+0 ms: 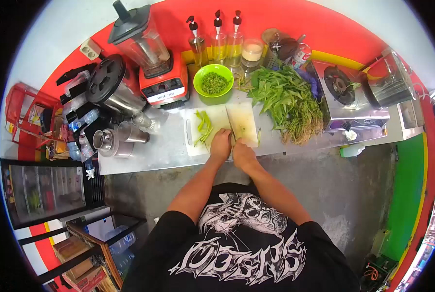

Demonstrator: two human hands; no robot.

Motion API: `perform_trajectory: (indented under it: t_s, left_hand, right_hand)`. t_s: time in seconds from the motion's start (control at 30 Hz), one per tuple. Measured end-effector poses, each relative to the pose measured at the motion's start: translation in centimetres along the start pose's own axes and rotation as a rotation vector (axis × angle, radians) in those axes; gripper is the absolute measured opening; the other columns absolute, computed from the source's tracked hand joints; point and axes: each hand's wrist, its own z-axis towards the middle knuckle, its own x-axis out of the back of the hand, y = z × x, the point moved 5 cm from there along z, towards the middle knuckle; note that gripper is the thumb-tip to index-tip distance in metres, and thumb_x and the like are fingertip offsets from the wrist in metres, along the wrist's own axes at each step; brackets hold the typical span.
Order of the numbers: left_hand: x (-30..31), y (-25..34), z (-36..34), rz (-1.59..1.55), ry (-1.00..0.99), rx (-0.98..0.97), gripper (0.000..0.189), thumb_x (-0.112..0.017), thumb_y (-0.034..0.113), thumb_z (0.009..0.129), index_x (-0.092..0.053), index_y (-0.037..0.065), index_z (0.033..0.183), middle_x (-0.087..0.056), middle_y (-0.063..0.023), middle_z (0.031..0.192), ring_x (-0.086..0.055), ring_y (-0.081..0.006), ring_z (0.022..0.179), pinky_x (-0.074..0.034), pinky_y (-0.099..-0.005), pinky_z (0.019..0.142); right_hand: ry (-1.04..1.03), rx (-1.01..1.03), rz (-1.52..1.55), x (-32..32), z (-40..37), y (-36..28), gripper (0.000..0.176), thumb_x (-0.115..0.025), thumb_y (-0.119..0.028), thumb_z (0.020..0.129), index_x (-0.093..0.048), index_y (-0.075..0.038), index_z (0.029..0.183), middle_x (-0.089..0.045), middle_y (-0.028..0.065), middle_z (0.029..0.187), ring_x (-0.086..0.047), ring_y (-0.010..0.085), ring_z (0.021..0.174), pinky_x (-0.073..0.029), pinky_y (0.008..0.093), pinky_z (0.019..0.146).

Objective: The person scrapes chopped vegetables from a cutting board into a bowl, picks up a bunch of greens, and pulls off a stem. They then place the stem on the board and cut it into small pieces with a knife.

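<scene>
A white cutting board (218,115) lies on the metal counter. My right hand (244,155) is closed around the handle of a knife (232,125), whose blade points away from me over the board. Beside it on the left, my left hand (221,146) is closed, its fingers pressed near the blade; what they hold is hidden. Green pods (203,128) rest on the board's left part, and small green bits lie right of the blade. Behind the board stands a lime-green bowl (212,99) of chopped greens (214,83).
A leafy bunch (288,100) lies right of the board, before a gas stove (356,112). Behind are a red blender (164,86), pump bottles (218,45) and a jar (251,51). Metal cups (114,142) and a glass (140,120) stand left.
</scene>
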Motion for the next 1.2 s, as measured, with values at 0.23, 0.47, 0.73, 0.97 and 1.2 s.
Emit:
perform_trajectory:
  t_s: [0.23, 0.47, 0.73, 0.97, 1.2]
  left_hand:
    - [1.7, -1.7, -1.9, -0.096, 0.033, 0.055, 0.013, -0.062, 0.003, 0.087, -0.069, 0.0, 0.097, -0.065, -0.0228, 0.099, -0.063, -0.0424, 0.09, -0.051, -0.0466, 0.08]
    - [8.0, -4.9, -3.0, -0.177, 0.131, 0.167, 0.014, -0.066, 0.0, 0.082, -0.069, 0.001, 0.096, -0.067, -0.0179, 0.093, -0.066, -0.0342, 0.087, -0.052, -0.0437, 0.079]
    - [9.3, -5.5, -5.0, -0.024, 0.122, 0.158, 0.02, -0.068, 0.001, 0.082, -0.069, 0.003, 0.102, -0.067, -0.0155, 0.099, -0.064, -0.0338, 0.093, -0.051, -0.0425, 0.086]
    - [4.5, 0.8, -3.1, 0.045, -0.171, -0.163, 0.053, -0.06, -0.005, 0.073, -0.063, 0.006, 0.125, -0.06, -0.0154, 0.114, -0.055, -0.038, 0.107, -0.047, -0.0446, 0.096]
    - [2.2, 1.1, -2.6, 0.078, -0.17, -0.179, 0.048, -0.061, -0.003, 0.076, -0.065, 0.006, 0.123, -0.058, -0.0132, 0.113, -0.054, -0.0357, 0.107, -0.049, -0.0432, 0.095]
  right_hand:
    - [0.09, -0.023, 0.114, -1.4, 1.9, 0.9, 0.031, -0.045, -0.02, 0.1, -0.047, 0.005, 0.118, -0.068, 0.0317, 0.106, -0.066, 0.0482, 0.1, -0.052, 0.0542, 0.089]
    - [0.134, -0.024, 0.057, -1.0, 1.2, 1.6, 0.035, -0.05, -0.028, 0.101, -0.048, 0.002, 0.118, -0.068, 0.031, 0.102, -0.065, 0.0484, 0.099, -0.051, 0.0567, 0.086]
    - [0.111, -0.009, 0.124, -0.8, -0.3, 1.8, 0.035, -0.052, -0.031, 0.1, -0.049, 0.0, 0.117, -0.068, 0.0308, 0.096, -0.066, 0.0499, 0.092, -0.051, 0.0592, 0.082]
    - [0.055, -0.008, 0.101, -0.7, -0.2, 2.3, 0.036, -0.051, -0.031, 0.1, -0.05, 0.0, 0.118, -0.067, 0.0311, 0.103, -0.066, 0.0484, 0.098, -0.052, 0.0572, 0.086]
    - [0.007, -0.063, 0.086, -0.6, -0.4, 2.4, 0.04, -0.051, -0.03, 0.099, -0.047, 0.001, 0.124, -0.067, 0.032, 0.105, -0.066, 0.0489, 0.1, -0.051, 0.0567, 0.088]
